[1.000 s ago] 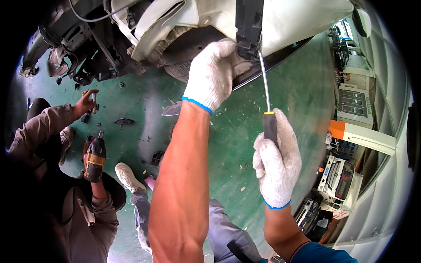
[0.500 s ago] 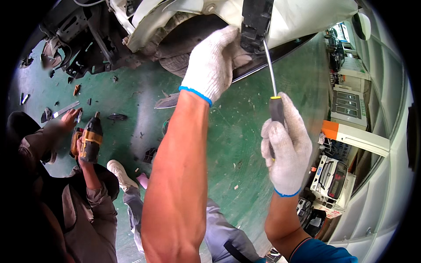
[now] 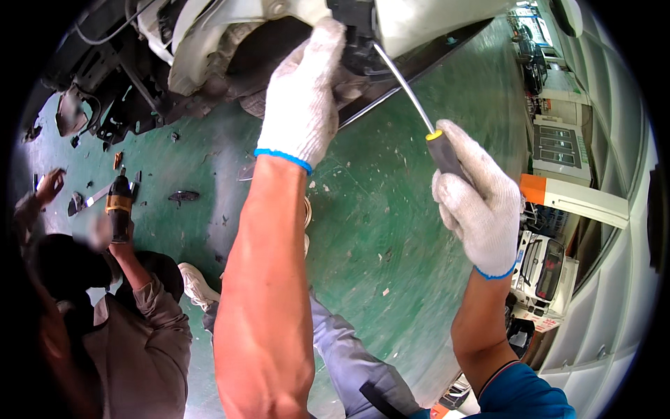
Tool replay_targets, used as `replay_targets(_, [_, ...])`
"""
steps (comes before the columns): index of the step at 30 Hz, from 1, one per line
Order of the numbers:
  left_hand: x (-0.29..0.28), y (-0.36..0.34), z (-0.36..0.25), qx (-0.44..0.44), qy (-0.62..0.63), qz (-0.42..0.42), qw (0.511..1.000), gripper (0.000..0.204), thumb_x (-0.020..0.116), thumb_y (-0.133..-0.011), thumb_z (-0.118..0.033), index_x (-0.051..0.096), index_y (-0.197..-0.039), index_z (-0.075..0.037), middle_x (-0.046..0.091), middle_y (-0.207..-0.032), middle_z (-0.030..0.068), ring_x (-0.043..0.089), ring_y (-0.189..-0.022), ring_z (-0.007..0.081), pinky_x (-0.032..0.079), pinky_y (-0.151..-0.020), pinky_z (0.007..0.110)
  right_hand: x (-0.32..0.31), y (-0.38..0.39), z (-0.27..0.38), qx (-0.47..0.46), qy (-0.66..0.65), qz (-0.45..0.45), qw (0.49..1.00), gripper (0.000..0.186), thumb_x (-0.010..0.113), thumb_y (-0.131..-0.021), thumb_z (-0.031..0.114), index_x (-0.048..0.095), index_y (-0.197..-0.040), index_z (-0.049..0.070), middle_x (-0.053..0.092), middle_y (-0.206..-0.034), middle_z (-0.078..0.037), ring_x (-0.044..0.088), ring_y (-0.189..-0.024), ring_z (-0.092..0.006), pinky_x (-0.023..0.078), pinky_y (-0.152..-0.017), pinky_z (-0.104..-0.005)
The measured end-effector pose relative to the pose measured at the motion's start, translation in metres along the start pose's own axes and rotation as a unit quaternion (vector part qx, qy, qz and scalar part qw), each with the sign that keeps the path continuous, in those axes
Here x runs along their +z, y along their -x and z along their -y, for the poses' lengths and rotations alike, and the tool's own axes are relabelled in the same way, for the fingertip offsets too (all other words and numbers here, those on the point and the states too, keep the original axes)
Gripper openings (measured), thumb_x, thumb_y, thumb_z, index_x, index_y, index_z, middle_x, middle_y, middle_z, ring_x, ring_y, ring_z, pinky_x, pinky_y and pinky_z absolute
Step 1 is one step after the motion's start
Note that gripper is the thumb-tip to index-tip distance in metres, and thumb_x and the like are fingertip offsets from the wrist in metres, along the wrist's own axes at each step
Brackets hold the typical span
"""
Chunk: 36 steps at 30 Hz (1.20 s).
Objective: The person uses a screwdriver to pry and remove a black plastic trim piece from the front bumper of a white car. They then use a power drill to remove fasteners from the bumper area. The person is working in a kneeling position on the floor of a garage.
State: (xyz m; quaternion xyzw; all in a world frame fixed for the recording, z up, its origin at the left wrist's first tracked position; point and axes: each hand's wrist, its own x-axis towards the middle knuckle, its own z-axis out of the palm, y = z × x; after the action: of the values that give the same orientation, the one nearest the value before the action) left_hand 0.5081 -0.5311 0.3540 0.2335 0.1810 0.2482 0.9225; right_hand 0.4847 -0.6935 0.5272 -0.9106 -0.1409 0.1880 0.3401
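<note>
Near the top centre, my white-gloved left hand [image 3: 299, 98] grips the lower left side of a black plastic part [image 3: 354, 31] on the car, its fingertips partly hidden. My gloved right hand [image 3: 478, 195] is closed round the grey-and-yellow handle of a screwdriver [image 3: 440, 150]. The long metal shaft slants up-left, its tip against that black part's right side. A white body panel [image 3: 433, 24] lies just right of it, and a dark wheel-arch opening [image 3: 258, 52] is left of it.
A co-worker [image 3: 132, 335] crouches at lower left holding a black-and-gold power driver [image 3: 118, 208]. Dark exposed car parts [image 3: 125, 77] fill the upper left. Small pieces and tools [image 3: 183, 195] are scattered on the green floor [image 3: 384, 244]. Vehicles [image 3: 539, 269] stand along the far right.
Both my hands appear higher; the right has shifted rightward and the screwdriver now slants more steeply from vertical. The left has shifted leftward. The co-worker's driver has moved up and left.
</note>
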Motion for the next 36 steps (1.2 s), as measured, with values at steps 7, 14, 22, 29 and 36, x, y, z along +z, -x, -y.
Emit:
replay_targets(7, [0.0,0.002,-0.001,-0.033,-0.051,0.001,0.998,0.052,0.052,-0.105,-0.057,0.059,-0.127,-0.01,0.065,-0.11,0.0028,0.06,-0.085,0.0145,0.053,-0.068,0.031,-0.046,-0.036,-0.011,-0.131,0.072,0.097,0.984,0.053,0.064,-0.087,0.0,0.062,-0.14,-0.001,0.071,-0.115,-0.011,0.062,-0.095,-0.0117,0.049,-0.082,-0.0259])
replay_targets(14, [-0.009,-0.01,-0.001,0.0,-0.025,0.063,0.998,0.069,0.049,-0.1,-0.069,0.052,-0.136,-0.01,0.065,-0.118,0.0069,0.065,-0.093,0.0204,0.056,-0.071,0.037,-0.02,-0.015,-0.03,-0.117,-0.022,0.098,0.988,0.06,0.072,-0.088,0.004,0.055,-0.145,-0.002,0.066,-0.137,-0.02,0.067,-0.123,-0.0248,0.049,-0.109,-0.0355])
replay_targets(22, [0.016,-0.019,-0.001,0.082,-0.14,-0.095,0.982,0.084,0.029,-0.103,-0.073,0.044,-0.151,-0.005,0.054,-0.146,0.0182,0.059,-0.128,0.0348,0.048,-0.113,0.048,0.0,0.023,-0.052,-0.162,0.014,-0.014,0.987,0.059,0.077,-0.086,0.015,0.057,-0.141,0.005,0.069,-0.099,-0.016,0.069,-0.071,-0.0305,0.056,-0.061,-0.0367])
replay_targets(29, [0.036,-0.008,-0.003,0.135,-0.255,-0.093,0.953,0.074,0.035,-0.102,-0.06,0.042,-0.148,-0.003,0.055,-0.141,0.0179,0.058,-0.126,0.0337,0.045,-0.113,0.046,-0.032,0.015,-0.042,-0.114,0.067,0.047,0.99,0.054,0.078,-0.088,0.023,0.063,-0.136,0.005,0.071,-0.096,-0.012,0.071,-0.068,-0.0236,0.058,-0.055,-0.031])
replay_targets(36, [0.028,-0.004,0.003,0.141,-0.315,-0.07,0.936,0.064,0.042,-0.101,-0.047,0.041,-0.144,0.0,0.058,-0.132,0.0169,0.059,-0.118,0.0324,0.045,-0.109,0.045,-0.055,-0.004,-0.041,-0.103,0.109,0.051,0.987,0.055,0.079,-0.083,0.022,0.065,-0.134,0.005,0.068,-0.089,-0.009,0.068,-0.065,-0.0187,0.056,-0.053,-0.0295])
